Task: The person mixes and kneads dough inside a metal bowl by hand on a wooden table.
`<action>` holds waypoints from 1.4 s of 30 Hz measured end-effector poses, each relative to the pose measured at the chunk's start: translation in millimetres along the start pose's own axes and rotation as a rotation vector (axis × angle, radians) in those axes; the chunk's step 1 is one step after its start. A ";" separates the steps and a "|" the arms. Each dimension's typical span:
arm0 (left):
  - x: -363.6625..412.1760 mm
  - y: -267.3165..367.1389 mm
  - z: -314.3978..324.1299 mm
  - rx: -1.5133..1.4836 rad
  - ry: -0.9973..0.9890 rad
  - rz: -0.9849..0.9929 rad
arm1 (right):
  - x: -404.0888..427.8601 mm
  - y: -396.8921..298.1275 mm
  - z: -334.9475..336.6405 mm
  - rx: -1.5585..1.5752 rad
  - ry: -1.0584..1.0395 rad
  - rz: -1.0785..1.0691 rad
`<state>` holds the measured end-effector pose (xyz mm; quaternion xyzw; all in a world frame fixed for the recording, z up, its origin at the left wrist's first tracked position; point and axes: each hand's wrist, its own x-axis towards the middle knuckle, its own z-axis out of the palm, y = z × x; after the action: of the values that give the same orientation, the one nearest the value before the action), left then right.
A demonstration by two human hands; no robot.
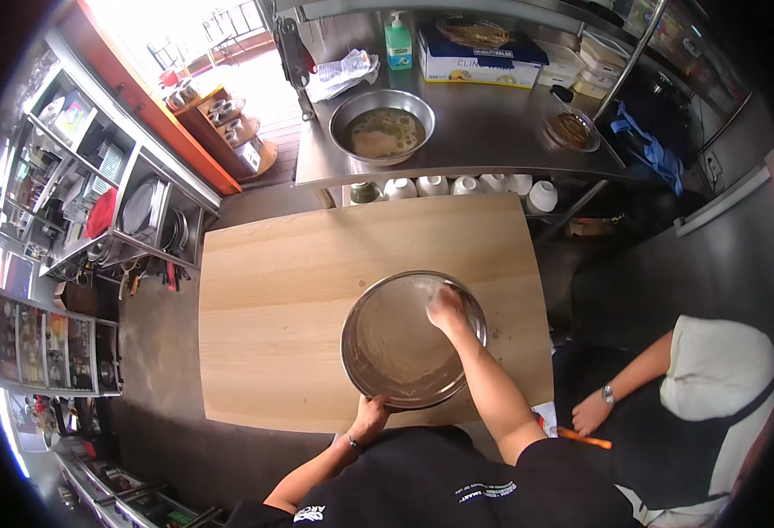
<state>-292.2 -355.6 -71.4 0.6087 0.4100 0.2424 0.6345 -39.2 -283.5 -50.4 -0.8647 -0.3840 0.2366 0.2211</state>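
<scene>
A wide steel mixing bowl (pixel 349 369) stands on a pale wooden table (pixel 275 310) before me, tilted slightly towards me. Pale flour or a floury mix (pixel 393 343) covers its bottom. My left hand (pixel 373 417) grips the bowl's near rim, with the fingers over the edge. Inside the bowl, at its far right wall, is my right hand (pixel 448 307), blurred by motion. Its fingertips touch or hover over the pale mix; whether they hold anything I cannot tell.
A steel bowl of liquid (pixel 382 132), a soap pump bottle (pixel 398 43) and a cling wrap box (pixel 482 56) stand on the steel bench (pixel 486 132) behind. White bowls (pixel 433 186) sit beneath it. At right, close to my elbow, a co-worker's hand (pixel 590 414) is near an orange-handled thing (pixel 585 438).
</scene>
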 end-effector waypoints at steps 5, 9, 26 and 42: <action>14.9 -1.3 3.2 -0.508 0.098 -0.474 | 12.9 -9.5 10.4 -0.083 0.041 -0.240; 13.4 -18.3 -15.1 0.498 -0.114 0.185 | -8.1 -19.4 10.6 -0.013 -0.023 -0.247; 50.9 39.2 -17.8 -0.404 -0.008 -0.418 | 26.5 13.1 -6.1 -0.045 0.014 -0.337; 70.2 83.9 -28.5 -0.508 -0.045 -0.531 | -14.2 14.5 35.5 1.396 -0.909 0.493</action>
<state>-261.0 -270.7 -3.5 0.3094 0.4664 0.1498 0.8151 -60.1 -296.2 -83.2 -0.4115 -0.0037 0.7817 0.4685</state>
